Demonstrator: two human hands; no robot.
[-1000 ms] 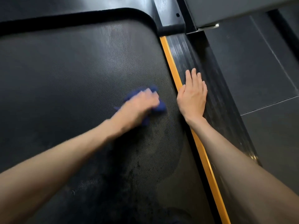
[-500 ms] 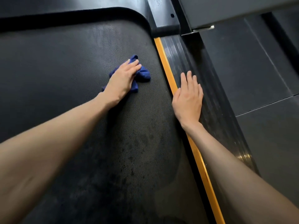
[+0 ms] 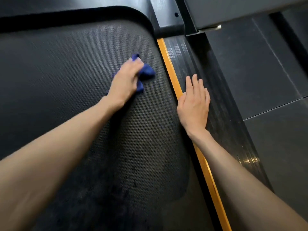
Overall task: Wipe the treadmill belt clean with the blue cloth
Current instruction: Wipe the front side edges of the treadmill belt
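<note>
While the left hand (image 3: pixel 126 80) presses down on the blue cloth (image 3: pixel 147 72), its fingers bend over the bunched fabric and grip it, though motion blur hides exactly how each finger lies. Folds of the cloth stick out past the fingertips and on the hand's right side. The cloth sits on the treadmill belt (image 3: pixel 66 64), near the belt's right edge and toward its far right corner, where the textured black surface curves under a rounded black lip (image 3: pixel 83 13). Just beside that right edge runs an orange strip (image 3: pixel 168 64), and beyond it lies a ribbed black side rail (image 3: pixel 221 100). On this rail the right hand (image 3: pixel 195 104) rests palm down with straight fingers held close together, grasping nothing; its thumb lies at the orange strip. Both bare forearms reach in from the near edge. Closer to the near end of the belt, between the two arms, a patch of dark blotches (image 3: pixel 141 165) and specks marks the surface. Dark floor tiles (image 3: pixel 266 72) lie to the right of the rail.
</note>
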